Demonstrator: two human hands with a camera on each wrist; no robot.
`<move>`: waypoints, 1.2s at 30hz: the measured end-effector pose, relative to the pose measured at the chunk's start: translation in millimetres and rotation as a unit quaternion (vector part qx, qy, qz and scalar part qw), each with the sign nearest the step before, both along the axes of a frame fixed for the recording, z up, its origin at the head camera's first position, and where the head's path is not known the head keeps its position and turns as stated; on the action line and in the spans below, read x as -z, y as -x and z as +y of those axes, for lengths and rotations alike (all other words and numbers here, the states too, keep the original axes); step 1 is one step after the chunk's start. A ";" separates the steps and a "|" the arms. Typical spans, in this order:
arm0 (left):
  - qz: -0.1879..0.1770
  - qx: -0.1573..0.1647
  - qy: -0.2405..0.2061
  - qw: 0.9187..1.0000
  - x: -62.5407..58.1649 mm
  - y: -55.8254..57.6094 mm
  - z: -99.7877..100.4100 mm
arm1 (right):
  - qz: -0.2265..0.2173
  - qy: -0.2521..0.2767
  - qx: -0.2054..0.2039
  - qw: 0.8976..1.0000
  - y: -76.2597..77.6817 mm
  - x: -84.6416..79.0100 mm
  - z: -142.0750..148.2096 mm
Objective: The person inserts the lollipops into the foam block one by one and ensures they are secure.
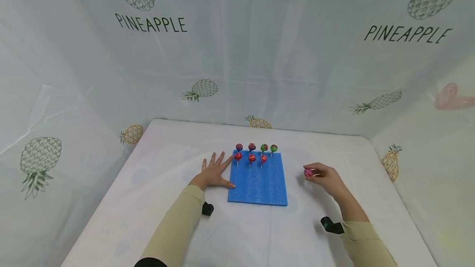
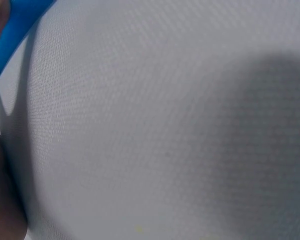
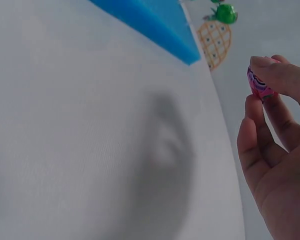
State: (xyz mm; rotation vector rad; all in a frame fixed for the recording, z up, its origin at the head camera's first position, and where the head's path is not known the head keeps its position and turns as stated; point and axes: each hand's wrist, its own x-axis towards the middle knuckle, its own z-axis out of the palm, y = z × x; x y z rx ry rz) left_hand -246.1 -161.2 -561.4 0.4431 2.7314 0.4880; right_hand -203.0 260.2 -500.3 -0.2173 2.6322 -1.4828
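A blue foam board [image 1: 259,184] lies flat on the table. Several wrapped lollipops stand in it: a back row with two dark ones and two green ones, such as the green lollipop [image 1: 273,148], and a front row of three red ones, among them a red lollipop [image 1: 252,158]. My left hand [image 1: 214,173] is spread with straight fingers at the board's left edge, the thumb touching its side. Right of the board, my right hand [image 1: 326,178] pinches a pink lollipop [image 3: 260,84] by its wrapped head between thumb and fingers, above the table. Its stick is hidden.
The white table [image 1: 156,217] extends around the board, its back edge meeting a pineapple-print curtain [image 1: 237,52]. Black wrist devices sit by both sleeves, the right device [image 1: 332,226] and the left device [image 1: 208,209].
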 end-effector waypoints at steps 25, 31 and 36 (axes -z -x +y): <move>-0.006 -0.001 -0.006 1.000 -7.8 -2.3 -0.2 | -0.001 0.067 -0.049 0.997 28.7 1.9 -66.4; -0.004 -0.005 0.000 1.000 -3.9 -1.2 0.8 | -0.002 0.070 -0.019 0.997 31.8 3.4 -76.1; -0.002 -0.006 -0.005 1.000 -3.4 -1.2 0.9 | 0.014 0.061 -0.026 0.998 34.3 2.9 -81.9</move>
